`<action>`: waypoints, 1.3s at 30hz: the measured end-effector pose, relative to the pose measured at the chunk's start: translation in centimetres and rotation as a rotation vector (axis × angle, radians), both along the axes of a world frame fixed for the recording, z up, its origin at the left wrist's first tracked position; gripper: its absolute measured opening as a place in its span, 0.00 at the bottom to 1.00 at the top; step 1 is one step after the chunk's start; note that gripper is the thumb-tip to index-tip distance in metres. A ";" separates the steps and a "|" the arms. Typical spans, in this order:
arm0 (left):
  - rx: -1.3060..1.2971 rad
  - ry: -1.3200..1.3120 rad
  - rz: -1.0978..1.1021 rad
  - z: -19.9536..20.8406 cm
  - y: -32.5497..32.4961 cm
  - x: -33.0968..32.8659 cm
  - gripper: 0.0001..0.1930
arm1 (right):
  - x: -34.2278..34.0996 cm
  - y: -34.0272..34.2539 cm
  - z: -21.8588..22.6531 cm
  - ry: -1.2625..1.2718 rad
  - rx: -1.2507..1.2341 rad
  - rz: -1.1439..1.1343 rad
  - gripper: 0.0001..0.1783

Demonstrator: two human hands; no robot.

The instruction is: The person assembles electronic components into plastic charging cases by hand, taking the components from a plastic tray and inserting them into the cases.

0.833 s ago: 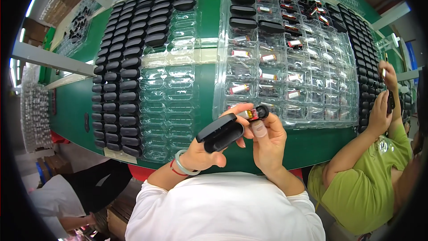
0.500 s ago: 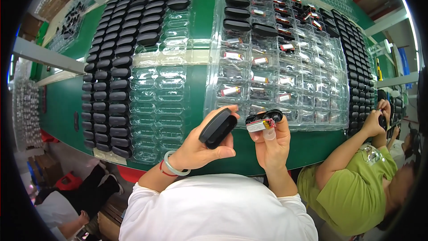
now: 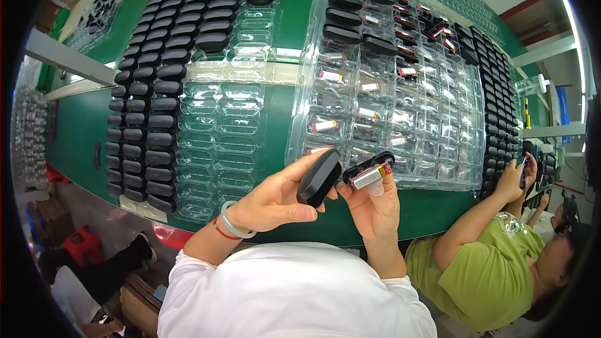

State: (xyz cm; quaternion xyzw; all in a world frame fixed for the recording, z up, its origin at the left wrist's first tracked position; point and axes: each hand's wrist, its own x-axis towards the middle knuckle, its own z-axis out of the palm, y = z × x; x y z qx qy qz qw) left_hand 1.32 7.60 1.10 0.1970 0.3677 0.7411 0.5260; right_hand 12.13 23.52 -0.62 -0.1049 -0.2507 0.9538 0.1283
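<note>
My left hand [image 3: 272, 203] is closed around a black oval case shell [image 3: 320, 178], held tilted above the table's front edge. In my right hand [image 3: 374, 211] is a black oval insert [image 3: 362, 164] with a silver-and-yellow battery [image 3: 369, 176] and red wiring on its upturned side. A pale cover is on one of the right fingers, next to the battery. The insert is just right of the shell; whether the two touch I cannot tell. Beyond my hands lies a clear compartment tray [image 3: 302, 97] with batteries, small parts and black shells in it.
On the left, a clear blister tray [image 3: 219, 150] adjoins rows of black cases [image 3: 164, 141]. More black cases [image 3: 498, 94] line the far right of the green table [image 3: 78, 131]. A co-worker in a green shirt [image 3: 482, 269] sits close on my right, handling a small part.
My left hand has brought the shell rightward, closer to the insert, and turned it so more of its outer side shows. The insert is tilted differently in my right hand. The co-worker's hands have shifted.
</note>
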 end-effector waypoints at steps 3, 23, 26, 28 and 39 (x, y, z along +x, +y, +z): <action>0.003 -0.012 0.040 -1.0 -0.4 -0.3 0.43 | 0.0 -0.2 0.4 -0.009 -0.008 0.021 0.12; 0.185 0.727 0.211 -1.2 0.8 1.4 0.52 | -0.1 -1.7 0.4 -0.140 0.219 -0.099 0.16; 0.177 0.816 0.216 -1.3 0.8 1.3 0.51 | -0.3 -1.9 0.5 -0.153 0.291 -0.149 0.15; 0.096 0.941 0.203 -1.1 0.8 1.3 0.50 | -0.4 -2.0 0.7 -0.196 0.334 -0.179 0.13; 0.046 0.955 0.188 -1.0 1.0 1.2 0.50 | -0.7 -1.4 1.1 -0.280 0.325 -0.115 0.10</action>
